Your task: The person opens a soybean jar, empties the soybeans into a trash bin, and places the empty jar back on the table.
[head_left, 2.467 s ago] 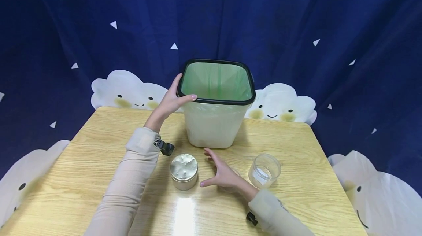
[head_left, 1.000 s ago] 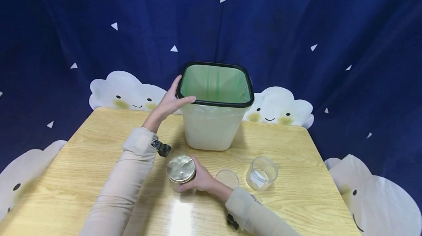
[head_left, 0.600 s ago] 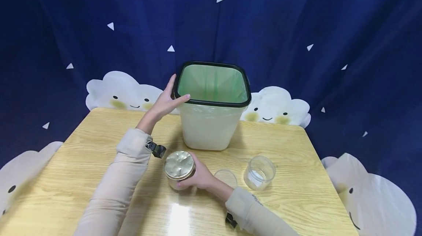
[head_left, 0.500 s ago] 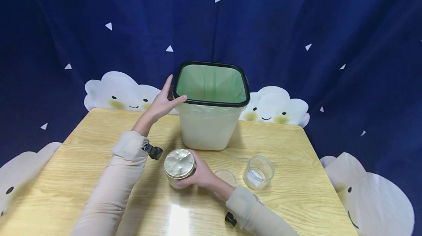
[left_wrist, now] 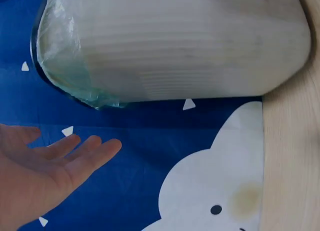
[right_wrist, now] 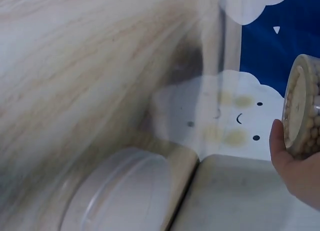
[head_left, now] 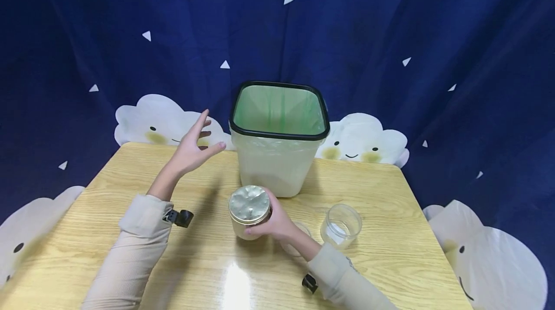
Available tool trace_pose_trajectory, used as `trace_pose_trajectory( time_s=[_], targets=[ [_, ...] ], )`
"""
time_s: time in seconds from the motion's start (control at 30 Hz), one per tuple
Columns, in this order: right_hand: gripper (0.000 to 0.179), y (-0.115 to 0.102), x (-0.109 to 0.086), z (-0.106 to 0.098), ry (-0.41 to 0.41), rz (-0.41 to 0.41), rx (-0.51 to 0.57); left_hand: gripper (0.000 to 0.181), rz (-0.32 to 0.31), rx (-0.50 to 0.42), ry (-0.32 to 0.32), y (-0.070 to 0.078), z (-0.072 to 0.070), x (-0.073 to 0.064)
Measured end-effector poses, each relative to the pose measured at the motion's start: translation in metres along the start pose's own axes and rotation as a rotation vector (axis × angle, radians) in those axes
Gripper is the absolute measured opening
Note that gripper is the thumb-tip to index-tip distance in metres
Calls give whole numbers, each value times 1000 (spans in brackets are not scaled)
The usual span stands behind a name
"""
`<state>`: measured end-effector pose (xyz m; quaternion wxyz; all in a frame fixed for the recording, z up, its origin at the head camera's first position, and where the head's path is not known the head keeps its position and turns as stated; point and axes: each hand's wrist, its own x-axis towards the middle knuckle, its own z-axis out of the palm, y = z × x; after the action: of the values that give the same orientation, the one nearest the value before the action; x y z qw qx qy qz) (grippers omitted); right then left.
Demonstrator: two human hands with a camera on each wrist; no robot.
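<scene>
My right hand (head_left: 277,218) grips a clear jar (head_left: 251,230) with a crinkled silver foil seal on top, held just in front of the bin. Small round beige pieces fill the jar (right_wrist: 311,106) in the right wrist view, where part of it is cut off. To the left of the bin, my left hand (head_left: 191,153) is raised with spread fingers and holds nothing. The left wrist view shows that hand (left_wrist: 55,176) apart from the bin's side. The white bin (head_left: 275,163) has a black rim and a green liner.
A clear round lid (head_left: 290,249) lies on the table, partly under my right forearm. An uncapped clear jar (head_left: 342,226) with a white patch stands to its right. Behind the wooden table (head_left: 368,271) hangs a blue curtain (head_left: 368,35) with white clouds.
My right hand reached the foil-sealed jar, took hold of it and moved it toward the bin. My left hand let go of the bin's rim and moved left and toward me.
</scene>
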<state>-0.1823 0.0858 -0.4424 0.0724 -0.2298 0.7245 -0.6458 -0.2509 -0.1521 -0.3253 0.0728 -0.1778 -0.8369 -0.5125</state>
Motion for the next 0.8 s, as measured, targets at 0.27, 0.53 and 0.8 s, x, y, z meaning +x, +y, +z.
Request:
trace_pose_trajectory(
  time_s=[0.27, 0.53, 0.8],
  targets=[
    [92, -6, -3, -12, 46, -37, -126, 83, 83, 19, -12, -5, -1, -26],
    [97, -12, -12, -19, 82, -62, -368, 91, 213, -14, -146, -15, 16, -48],
    [96, -18, -17, -24, 100, -90, -529, 95, 291, 1, -243, -23, 44, -66]
  ],
)
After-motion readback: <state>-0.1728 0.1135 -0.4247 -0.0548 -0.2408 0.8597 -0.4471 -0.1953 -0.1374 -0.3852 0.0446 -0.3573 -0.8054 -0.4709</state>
